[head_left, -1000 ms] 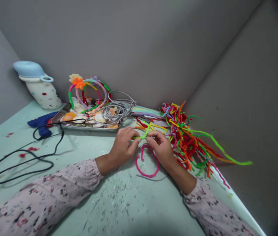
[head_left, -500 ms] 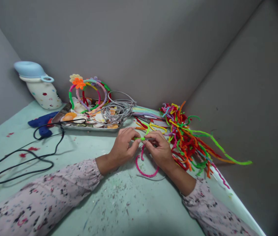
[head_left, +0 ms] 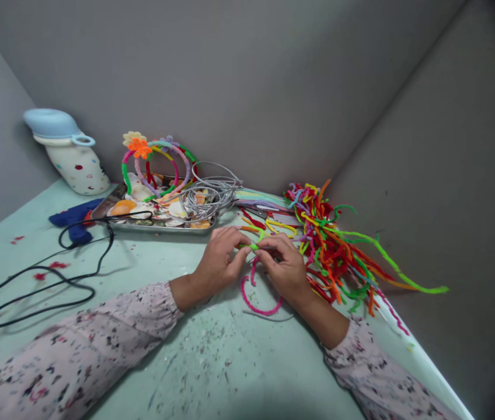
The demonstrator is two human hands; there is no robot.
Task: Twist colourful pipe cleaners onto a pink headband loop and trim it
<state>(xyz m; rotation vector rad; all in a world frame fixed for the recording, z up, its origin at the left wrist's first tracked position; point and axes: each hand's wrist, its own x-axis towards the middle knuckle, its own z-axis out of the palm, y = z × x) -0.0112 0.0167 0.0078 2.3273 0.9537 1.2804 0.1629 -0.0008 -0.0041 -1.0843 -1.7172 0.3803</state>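
Observation:
Between my two hands is a bright green pipe cleaner [head_left: 254, 247], with one end of it curving up above the fingers. My left hand [head_left: 225, 256] pinches it between thumb and forefinger from the left. From the right, my right hand [head_left: 283, 262] grips the same piece with thumb and fingertips, close to the left fingertips. Just below the hands a pink pipe cleaner [head_left: 261, 310] forms an open curve near the tabletop; whether it joins the green one is hidden. A thin grey wire [head_left: 269, 318] shows beneath it.
To the right lies a heap of coloured pipe cleaners [head_left: 330, 251]. Scissors [head_left: 260, 214] rest behind my hands. A metal tray [head_left: 164, 231] carries flower headbands [head_left: 160, 166] and coiled wire [head_left: 212, 198]. At left are a blue glue gun [head_left: 76, 217], black cable [head_left: 98, 274] and a bottle [head_left: 76, 163].
The loose end of the green pipe cleaner has bent down and leftward above my fingers. Both hands keep nearly the same place and grip.

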